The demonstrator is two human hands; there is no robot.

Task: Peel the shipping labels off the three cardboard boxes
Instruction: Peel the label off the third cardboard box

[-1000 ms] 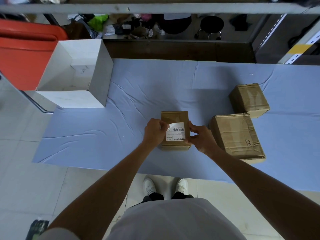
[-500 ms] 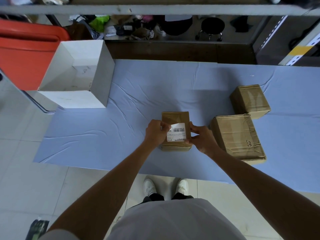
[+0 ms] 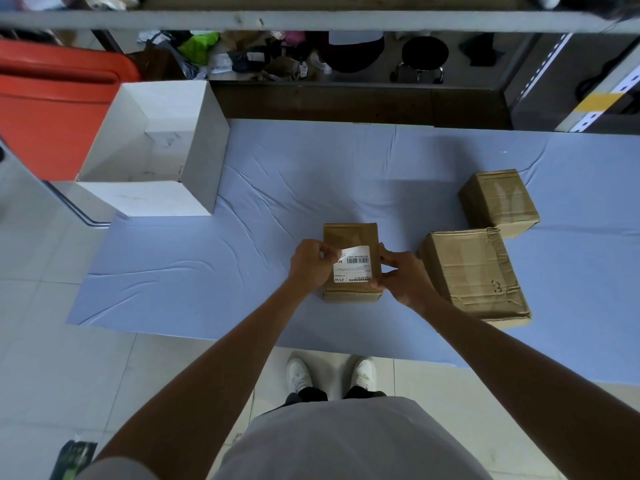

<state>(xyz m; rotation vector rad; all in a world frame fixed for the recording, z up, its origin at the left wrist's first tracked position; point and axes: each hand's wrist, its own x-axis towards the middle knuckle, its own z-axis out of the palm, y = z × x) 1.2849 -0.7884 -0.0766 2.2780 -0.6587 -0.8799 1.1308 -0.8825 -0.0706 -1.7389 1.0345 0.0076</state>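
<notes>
Arms extended forward; left hand point(image 3: 309, 264) pinching, right hand point(image 3: 404, 276) curled in grip.

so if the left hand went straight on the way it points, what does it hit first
Probably the right hand, across the white shipping label on the small brown cardboard box; heights are unclear.

Spread over work surface: cloth point(image 3: 277, 188). On cloth, centre, near front edge: middle box point(image 3: 349, 233). On its top, nearer half: label point(image 3: 353, 268), far-left corner lifted. At its left side: left hand point(image 3: 310, 263), pinching label corner. At its right side: right hand point(image 3: 403, 275), gripping box edge. Just right of it: large box point(image 3: 474, 271). Behind large box, close: small box point(image 3: 498, 200). At cloth's far-left corner: open carton point(image 3: 201, 161). Left of carton: bin point(image 3: 52, 109). Beyond far edge: stool point(image 3: 424, 55). Below front edge: shoes point(image 3: 298, 374).
</notes>
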